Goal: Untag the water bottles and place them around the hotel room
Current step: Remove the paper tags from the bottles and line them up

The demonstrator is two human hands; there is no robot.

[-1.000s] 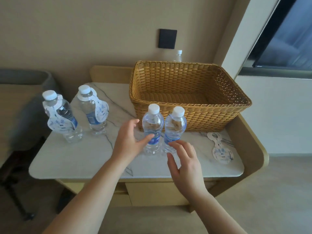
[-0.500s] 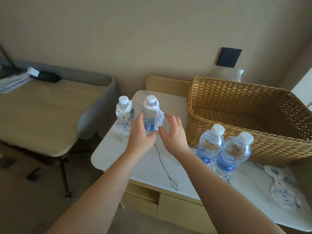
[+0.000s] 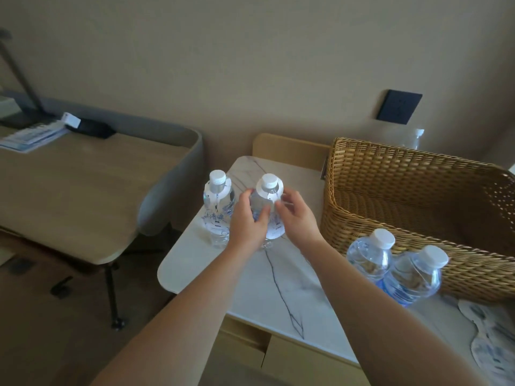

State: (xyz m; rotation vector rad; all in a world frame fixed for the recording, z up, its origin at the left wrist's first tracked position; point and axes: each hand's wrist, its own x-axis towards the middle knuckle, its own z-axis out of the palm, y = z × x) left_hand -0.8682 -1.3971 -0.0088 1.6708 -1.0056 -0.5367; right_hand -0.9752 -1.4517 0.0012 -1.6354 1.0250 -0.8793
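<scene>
Tagged bottle (image 3: 268, 203) now between hands (image 3: 274, 222)

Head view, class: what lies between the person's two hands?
A tagged water bottle stands upright on the marble tabletop between the left hand and right hand, both touching it. The head view shows this.

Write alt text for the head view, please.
Both hands, left hand and right hand, grip a tagged water bottle on a marble table, beside another tagged bottle. Two untagged bottles stand before a wicker basket.
</scene>
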